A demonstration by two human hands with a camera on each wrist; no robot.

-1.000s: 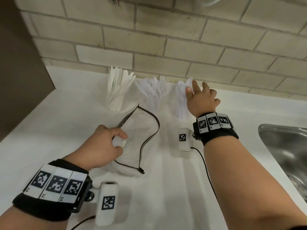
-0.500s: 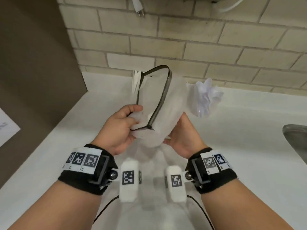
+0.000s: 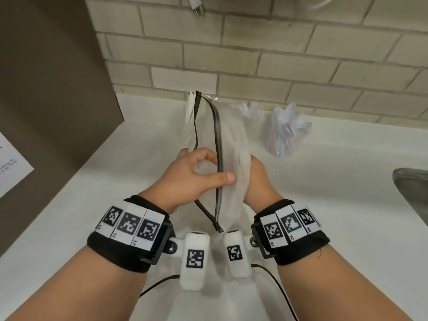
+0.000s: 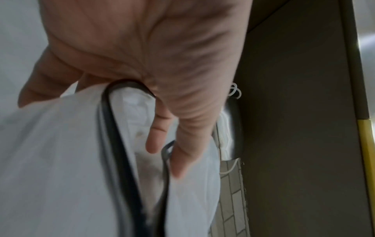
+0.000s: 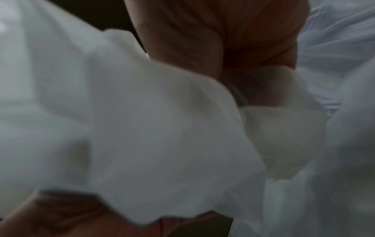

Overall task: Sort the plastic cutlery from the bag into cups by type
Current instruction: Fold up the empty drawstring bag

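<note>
Both hands hold a translucent white bag [image 3: 234, 156] with a black zip rim upright above the white counter. My left hand [image 3: 196, 174] grips its near side, thumb across the black rim [image 4: 113, 128]. My right hand [image 3: 257, 181] grips the bag's right side; the bag [image 5: 162, 128] hides most of its fingers. Behind the bag, clear cups of white cutlery stand by the brick wall: one [image 3: 286, 133] shows fully at the right, one [image 3: 252, 111] peeks out in the middle, and the left one [image 3: 190, 105] is mostly hidden. I cannot tell whether anything lies inside the bag.
A dark cabinet side [image 3: 53, 89] closes off the left. A steel sink [image 3: 412, 191] sits at the right edge. A white plug [image 3: 196, 5] hangs on the brick wall above. Paper [image 3: 11, 167] is stuck to the cabinet. Wrist camera cables trail over the counter [image 3: 335, 216].
My right hand left the right cup and took hold of the bag. Both hands lifted the bag off the counter and squeezed its wide mouth into a narrow slit.
</note>
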